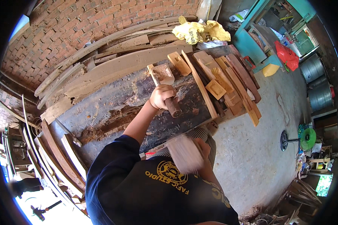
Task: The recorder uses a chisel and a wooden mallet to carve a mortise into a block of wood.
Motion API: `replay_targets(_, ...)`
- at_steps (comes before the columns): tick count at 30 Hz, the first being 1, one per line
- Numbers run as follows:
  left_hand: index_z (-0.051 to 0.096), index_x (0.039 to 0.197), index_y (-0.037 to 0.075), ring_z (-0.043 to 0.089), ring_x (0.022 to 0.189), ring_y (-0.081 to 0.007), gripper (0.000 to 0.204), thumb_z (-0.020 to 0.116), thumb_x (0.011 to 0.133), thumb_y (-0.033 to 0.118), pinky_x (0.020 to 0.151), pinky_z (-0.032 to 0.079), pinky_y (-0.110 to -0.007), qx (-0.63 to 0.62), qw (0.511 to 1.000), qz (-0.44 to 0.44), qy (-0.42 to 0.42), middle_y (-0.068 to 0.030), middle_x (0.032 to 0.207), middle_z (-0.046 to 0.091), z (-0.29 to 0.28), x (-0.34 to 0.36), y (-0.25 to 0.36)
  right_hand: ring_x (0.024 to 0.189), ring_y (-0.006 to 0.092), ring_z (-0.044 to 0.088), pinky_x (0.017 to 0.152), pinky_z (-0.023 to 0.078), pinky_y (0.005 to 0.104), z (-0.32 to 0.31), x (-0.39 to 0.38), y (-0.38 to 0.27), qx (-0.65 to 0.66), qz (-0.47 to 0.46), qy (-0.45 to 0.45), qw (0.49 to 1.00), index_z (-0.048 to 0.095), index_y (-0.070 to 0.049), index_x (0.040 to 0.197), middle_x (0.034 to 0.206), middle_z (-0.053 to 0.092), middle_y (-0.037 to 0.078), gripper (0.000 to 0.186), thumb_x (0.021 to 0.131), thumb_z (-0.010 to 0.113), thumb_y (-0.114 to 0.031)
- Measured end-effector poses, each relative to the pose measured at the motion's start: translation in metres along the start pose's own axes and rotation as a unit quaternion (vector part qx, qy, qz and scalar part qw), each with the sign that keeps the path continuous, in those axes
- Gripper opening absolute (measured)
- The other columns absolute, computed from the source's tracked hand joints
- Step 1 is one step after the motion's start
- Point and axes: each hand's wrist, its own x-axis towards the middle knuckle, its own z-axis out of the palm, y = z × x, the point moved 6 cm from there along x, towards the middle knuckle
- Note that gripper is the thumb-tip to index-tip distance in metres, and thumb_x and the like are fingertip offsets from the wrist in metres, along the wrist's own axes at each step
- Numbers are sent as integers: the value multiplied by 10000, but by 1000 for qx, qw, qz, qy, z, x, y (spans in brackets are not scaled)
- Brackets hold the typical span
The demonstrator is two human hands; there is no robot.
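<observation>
My left hand (163, 96) is closed round a chisel, whose dark brown wooden handle (173, 107) sticks out of the fist toward me. Just beyond that fist lies a pale wooden block (164, 74) with a squarish hollow cut into it. The chisel's tip is hard to make out against the block's edge. Close to my body, my right hand (204, 147) grips a wooden mallet, its blocky head (186, 154) smeared by motion and hiding part of the fingers. The mallet is apart from the chisel handle.
The dark, worn workbench (112, 108) carries wood chips, a second hollowed block (179, 63), a small square piece (216, 89) and several boards (234, 80) on the right. Long planks (112, 71) line the brick wall. A green fan (307, 139) stands on the concrete floor (251, 157).
</observation>
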Motion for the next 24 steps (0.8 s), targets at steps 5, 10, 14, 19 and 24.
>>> replay_targets(5, 595, 731, 30, 595, 582, -231, 140, 704, 739, 118, 532, 501, -348, -154, 981, -113, -19, -73, 638, 568, 15, -26, -29, 623, 287, 639, 570, 465, 345, 15, 21, 9, -116, 141, -8, 983, 560, 4, 886, 664, 588, 180, 253, 705, 657, -144)
replay_targets(10, 564, 723, 34, 595, 589, -238, 157, 714, 715, 79, 523, 489, -359, -268, 937, -225, -9, -75, 662, 574, 18, -27, -39, 605, 170, 603, 567, 460, 298, 5, 15, -17, -101, 105, 22, 989, 592, 9, 895, 664, 596, 119, 246, 703, 664, -127)
replay_targets(14, 528, 686, 55, 571, 567, -283, 177, 697, 642, 27, 494, 446, -362, -1, 1000, 21, -1, -83, 637, 554, 0, 7, 7, 644, 136, 615, 575, 465, 282, -1, -7, -10, -29, -14, 28, 999, 593, 5, 929, 675, 592, 151, 289, 702, 673, -155)
replay_targets(19, 558, 678, 59, 574, 579, -263, 128, 683, 669, 35, 534, 471, -355, -123, 985, -117, -30, -67, 653, 563, 16, -38, -36, 659, 149, 604, 633, 474, 303, 17, 11, 17, -95, 199, -18, 975, 600, 34, 954, 711, 620, 106, 296, 697, 635, -108)
replay_targets(24, 565, 671, 60, 577, 582, -261, 133, 694, 653, 32, 545, 480, -352, -77, 994, -75, -15, -66, 653, 564, 6, -17, -18, 587, 216, 613, 561, 454, 326, 12, 5, 3, -76, 141, -1, 987, 568, 7, 871, 640, 583, 141, 256, 688, 655, -149)
